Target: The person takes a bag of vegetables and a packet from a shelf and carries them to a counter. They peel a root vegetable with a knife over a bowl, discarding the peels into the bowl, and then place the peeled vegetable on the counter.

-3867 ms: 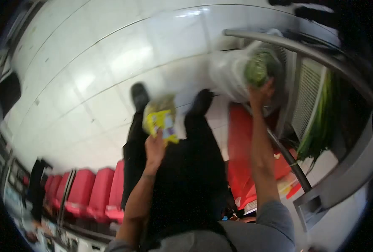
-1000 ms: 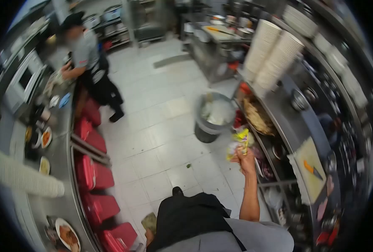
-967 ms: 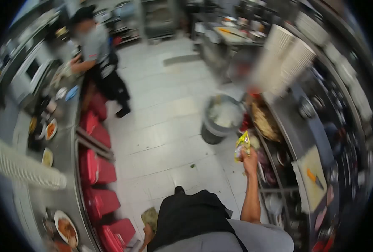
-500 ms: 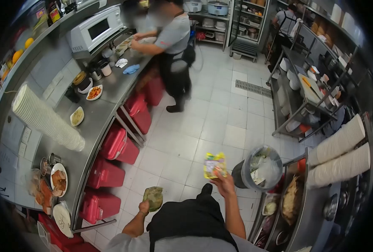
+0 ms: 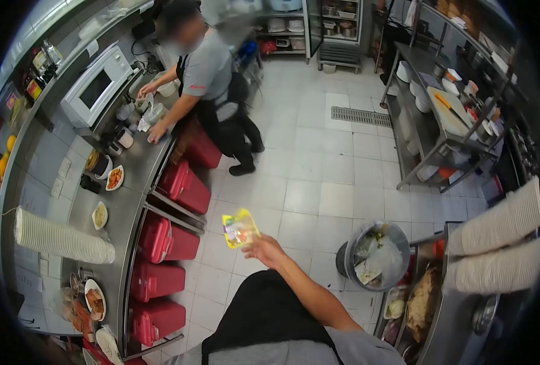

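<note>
My right hand (image 5: 266, 250) grips a yellow printed plastic packet (image 5: 239, 229) by its lower right edge, holding it out over the tiled floor in front of my black apron (image 5: 264, 316). Its printing is too blurred to read. My left hand does not show in the picture. To the right of the packet stands a grey bin (image 5: 346, 258) lined with a clear bag, with scraps and plastic inside.
A steel counter (image 5: 124, 194) on the left carries stacked white bowls (image 5: 63, 238), a food plate (image 5: 93, 298) and a microwave (image 5: 96, 88). Red bins (image 5: 157, 280) stand below. A co-worker (image 5: 212, 79) handles a plastic bag there. Wrapped bowl stacks (image 5: 495, 219) are at right.
My right hand has swung left with the yellow packet. My left hand and the greenish packet it held have gone out of view. The co-worker's hand now rests on the counter.
</note>
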Tool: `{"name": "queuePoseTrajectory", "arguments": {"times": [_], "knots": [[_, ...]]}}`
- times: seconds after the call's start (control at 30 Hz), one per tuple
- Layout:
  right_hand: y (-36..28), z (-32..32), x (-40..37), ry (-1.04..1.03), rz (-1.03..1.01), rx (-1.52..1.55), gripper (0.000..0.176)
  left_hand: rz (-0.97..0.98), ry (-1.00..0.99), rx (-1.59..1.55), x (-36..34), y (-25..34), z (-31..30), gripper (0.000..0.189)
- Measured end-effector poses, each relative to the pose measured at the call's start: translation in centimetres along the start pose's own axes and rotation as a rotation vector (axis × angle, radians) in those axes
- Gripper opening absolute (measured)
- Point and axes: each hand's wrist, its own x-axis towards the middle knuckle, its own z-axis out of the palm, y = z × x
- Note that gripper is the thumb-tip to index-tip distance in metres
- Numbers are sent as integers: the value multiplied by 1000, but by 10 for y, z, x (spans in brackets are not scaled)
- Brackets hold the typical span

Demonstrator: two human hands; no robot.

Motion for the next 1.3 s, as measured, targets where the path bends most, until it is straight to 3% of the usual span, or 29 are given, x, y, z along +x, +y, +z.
{"name": "queuePoseTrajectory", "arguments": {"times": [0.23, 0.3, 0.4, 0.5, 0.6, 0.7, 0.83, 1.0, 1.13, 1.3], "knots": [[-38, -80, 5, 258, 14, -26, 30, 78, -74, 36, 65, 124, 2, 48], [-51, -128, 4, 439, -17, -119, 29, 163, -150, 134, 98, 173, 1, 48], [-74, -190, -18, 828, -103, -563, 25, 256, -265, 285, 136, 236, 0, 49], [-122, -214, -57, 1060, -210, -561, 22, 305, -321, 354, 161, 284, 5, 49], [-157, -224, -89, 1222, -536, -185, 18, 357, -356, 408, 178, 330, 17, 49], [-185, -232, -110, 1435, -607, -186, 14, 415, -397, 470, 188, 395, 39, 49], [-209, -262, -144, 1458, -945, 132, 10, 544, -429, 562, 195, 490, 82, 50], [-244, -332, -187, 1603, -1020, 63, 10, 726, -454, 668, 167, 635, 177, 51], [-299, -380, -227, 1611, -1232, 237, 14, 852, -449, 780, 124, 743, 253, 51], [-386, -412, -287, 1653, -1519, 255, 16, 934, -454, 939, 85, 836, 314, 52]]}}
